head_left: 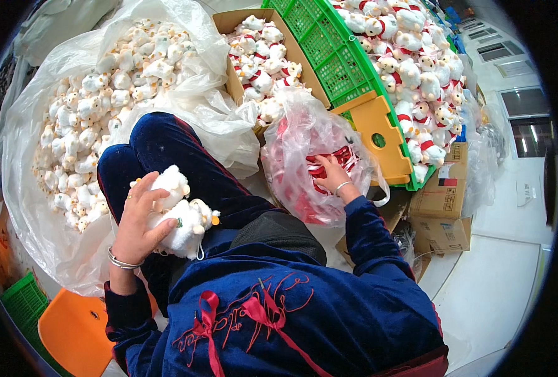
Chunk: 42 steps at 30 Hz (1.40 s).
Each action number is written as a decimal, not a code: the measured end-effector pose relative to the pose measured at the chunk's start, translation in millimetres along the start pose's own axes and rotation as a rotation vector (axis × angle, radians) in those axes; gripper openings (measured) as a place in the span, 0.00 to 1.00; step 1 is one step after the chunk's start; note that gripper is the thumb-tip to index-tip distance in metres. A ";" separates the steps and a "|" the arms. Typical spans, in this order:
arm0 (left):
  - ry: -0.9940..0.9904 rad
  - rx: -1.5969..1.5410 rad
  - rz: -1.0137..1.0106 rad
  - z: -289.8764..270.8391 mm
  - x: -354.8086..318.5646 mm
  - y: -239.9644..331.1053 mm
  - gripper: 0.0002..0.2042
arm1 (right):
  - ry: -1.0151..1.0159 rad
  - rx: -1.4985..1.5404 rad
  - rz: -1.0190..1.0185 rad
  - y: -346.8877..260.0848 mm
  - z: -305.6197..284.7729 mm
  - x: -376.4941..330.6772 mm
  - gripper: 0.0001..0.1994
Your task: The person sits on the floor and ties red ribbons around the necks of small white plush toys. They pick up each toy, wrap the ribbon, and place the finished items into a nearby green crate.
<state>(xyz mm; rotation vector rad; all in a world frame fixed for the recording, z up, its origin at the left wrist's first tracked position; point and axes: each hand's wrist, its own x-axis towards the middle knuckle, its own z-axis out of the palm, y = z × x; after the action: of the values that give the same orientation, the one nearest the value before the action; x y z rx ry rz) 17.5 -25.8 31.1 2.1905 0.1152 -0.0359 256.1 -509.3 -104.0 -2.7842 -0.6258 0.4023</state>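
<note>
My left hand (142,220) curls round two small white plush toys (181,235) above my lap, its thumb and fingers pressed against their fur. The toys have yellowish-orange beaks or feet, and a thin white loop hangs from the lower one. To the right, my right hand (330,173) reaches into an open clear plastic bag (291,141) full of red fabric pieces with white edging (341,160). Its fingers bend down among the pieces, and whatever lies under the fingertips is hidden.
A large clear plastic sack (34,217) full of plain white toys stands left. Ahead, a cardboard box (307,69) holds toys with red scarves. More scarfed toys fill a green crate (329,53) with a yellow panel (385,135). Cardboard boxes (439,198) stand right; an orange stool (71,330), lower left.
</note>
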 end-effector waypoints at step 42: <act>0.203 -0.577 -0.109 -6.3 -44.7 -24.6 0.13 | 0.367 0.468 0.044 58.4 -88.4 36.7 0.14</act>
<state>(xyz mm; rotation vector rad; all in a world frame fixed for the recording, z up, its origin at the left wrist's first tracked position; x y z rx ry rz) -29.4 -9.6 18.0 1.6052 0.3182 0.1429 338.4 -560.5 -47.6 -2.3369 -0.3306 0.0294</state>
